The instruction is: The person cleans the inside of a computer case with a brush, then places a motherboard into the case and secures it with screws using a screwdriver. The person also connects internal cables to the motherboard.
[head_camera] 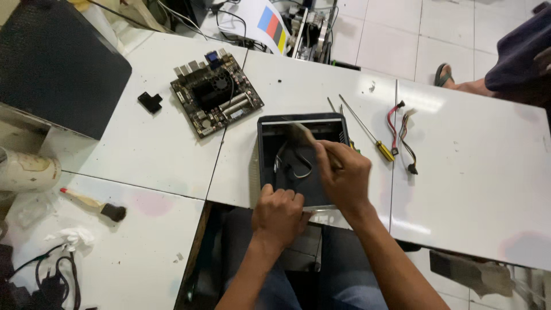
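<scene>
The left hand grips the near rim of an open dark case at the worktop's front edge. The right hand is closed around a brush, its blurred bristles inside the case over loose cables. A circuit board lies beyond, screwdrivers just right.

We are seeing a small dark computer case lying open-side up, its near edge overhanging the white counter, while a blurred wooden-handled brush is slanting inside it above loose cables.
</scene>
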